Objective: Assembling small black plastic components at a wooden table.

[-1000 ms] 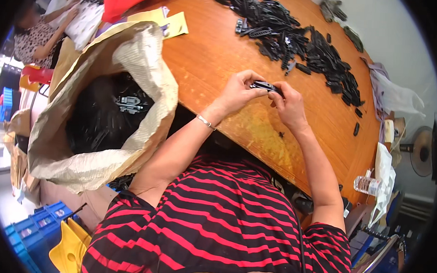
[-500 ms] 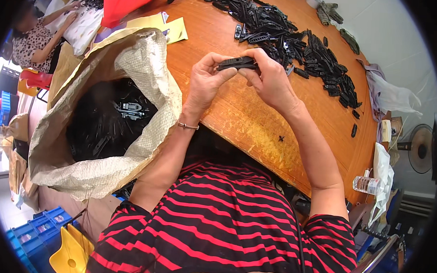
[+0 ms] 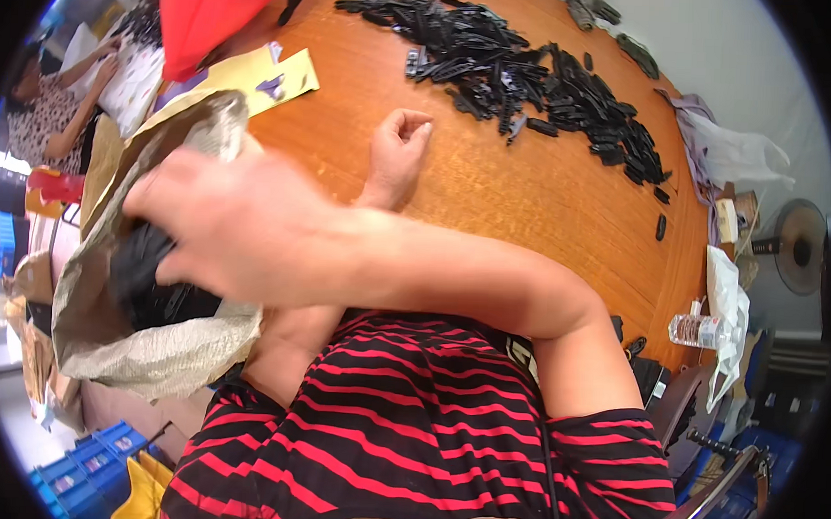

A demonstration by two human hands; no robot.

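My right hand (image 3: pixel 236 224) reaches across my body over the open woven sack (image 3: pixel 166 351) on the left. It is blurred, with thumb and fingers spread apart. Just under the fingers, a smeared dark shape lies against the black plastic parts (image 3: pixel 177 305) inside the sack; I cannot tell whether it is a separate part. My left hand (image 3: pixel 399 152) stays above the table's near side, fingers curled closed, with nothing showing in them. My right forearm hides part of my left arm. A long pile of black plastic parts (image 3: pixel 480 49) lies farther back on the table.
The wooden table (image 3: pixel 492 198) carries yellow paper (image 3: pixel 279 82) and a red bag (image 3: pixel 203 28) at its far left. A clear bottle (image 3: pixel 695 330) stands by the right edge, near a fan (image 3: pixel 796 246). Another person (image 3: pixel 51 118) works at far left. Blue crates (image 3: pixel 91 463) are at lower left.
My right hand has left my left hand and swung left over the sack. The black plastic part both hands held is no longer between them. My left hand has curled closed.
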